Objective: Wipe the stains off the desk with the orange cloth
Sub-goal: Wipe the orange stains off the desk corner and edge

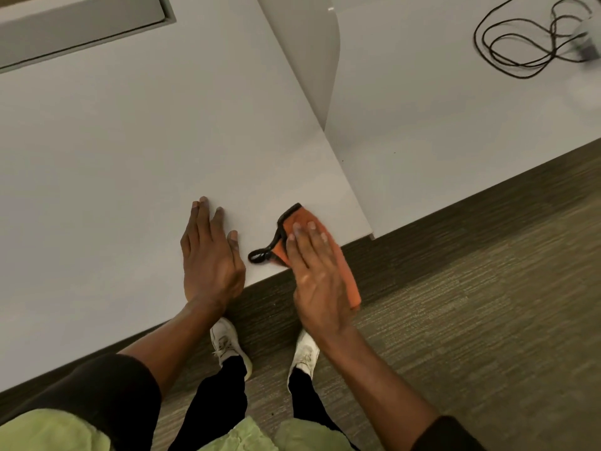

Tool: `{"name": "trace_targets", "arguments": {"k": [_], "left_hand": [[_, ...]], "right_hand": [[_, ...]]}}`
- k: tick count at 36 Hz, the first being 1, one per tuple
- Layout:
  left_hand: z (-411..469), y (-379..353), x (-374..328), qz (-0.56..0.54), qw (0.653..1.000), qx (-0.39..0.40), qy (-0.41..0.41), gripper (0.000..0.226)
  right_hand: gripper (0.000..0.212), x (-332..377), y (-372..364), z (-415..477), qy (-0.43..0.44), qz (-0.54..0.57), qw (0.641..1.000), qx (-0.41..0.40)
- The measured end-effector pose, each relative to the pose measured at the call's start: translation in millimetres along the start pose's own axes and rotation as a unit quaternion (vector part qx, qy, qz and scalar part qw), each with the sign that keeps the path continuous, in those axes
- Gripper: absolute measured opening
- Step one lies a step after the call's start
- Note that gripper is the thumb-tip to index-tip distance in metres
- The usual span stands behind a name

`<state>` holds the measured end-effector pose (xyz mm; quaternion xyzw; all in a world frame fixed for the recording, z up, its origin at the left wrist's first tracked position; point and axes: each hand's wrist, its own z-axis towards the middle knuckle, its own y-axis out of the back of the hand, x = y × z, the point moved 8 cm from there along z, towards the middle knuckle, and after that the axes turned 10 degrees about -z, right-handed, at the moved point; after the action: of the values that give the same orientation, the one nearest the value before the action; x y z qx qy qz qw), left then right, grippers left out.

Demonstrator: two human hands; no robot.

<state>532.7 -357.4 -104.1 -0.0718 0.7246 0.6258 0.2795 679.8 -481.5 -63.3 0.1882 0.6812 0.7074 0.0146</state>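
The orange cloth [344, 268] with a black edge and black loop lies at the front edge of the white desk [130, 157], partly hanging over it. My right hand [313, 271] presses flat on top of the cloth, fingers stretched out. My left hand [209, 255] rests flat on the bare desk just left of the cloth, holding nothing. No stains show on the desk surface near the hands.
A second white desk [455, 118] joins on the right, behind a thin divider panel [312, 60]. A black coiled cable [520, 43] and a blurred grey device [585, 43] lie at its far right. A recessed tray [81, 24] sits top left. Carpet floor [471, 304] below.
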Motion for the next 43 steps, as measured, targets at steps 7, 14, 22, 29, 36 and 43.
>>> {"name": "trace_targets", "arguments": {"k": [7,14,22,29,36,43], "left_hand": [[0.1,0.8,0.7,-0.006,1.000,-0.001,0.001,0.061],[0.3,1.6,-0.2,-0.005,1.000,-0.002,0.000,0.061],[0.1,0.9,-1.0,-0.003,1.000,-0.003,0.000,0.059],[-1.3,1.8,-1.6,-0.004,1.000,-0.001,-0.001,0.058],[-0.8,2.5,-2.4,-0.006,1.000,0.000,0.003,0.055],[-1.3,3.3,-5.5,-0.005,1.000,0.004,0.003,0.054]], "right_hand": [[0.067,-79.2,15.3,70.1,-0.113,-0.035,0.993,-0.023],[0.066,-7.0,3.0,7.8,-0.046,-0.007,0.998,-0.030],[0.064,-15.1,5.1,29.1,-0.017,-0.028,0.999,-0.006],[0.066,-58.6,13.0,143.1,-0.063,-0.045,0.997,-0.012],[0.069,-14.0,9.2,94.4,0.004,-0.010,1.000,-0.015],[0.066,16.4,-3.9,10.5,0.034,-0.015,0.998,0.042]]}}
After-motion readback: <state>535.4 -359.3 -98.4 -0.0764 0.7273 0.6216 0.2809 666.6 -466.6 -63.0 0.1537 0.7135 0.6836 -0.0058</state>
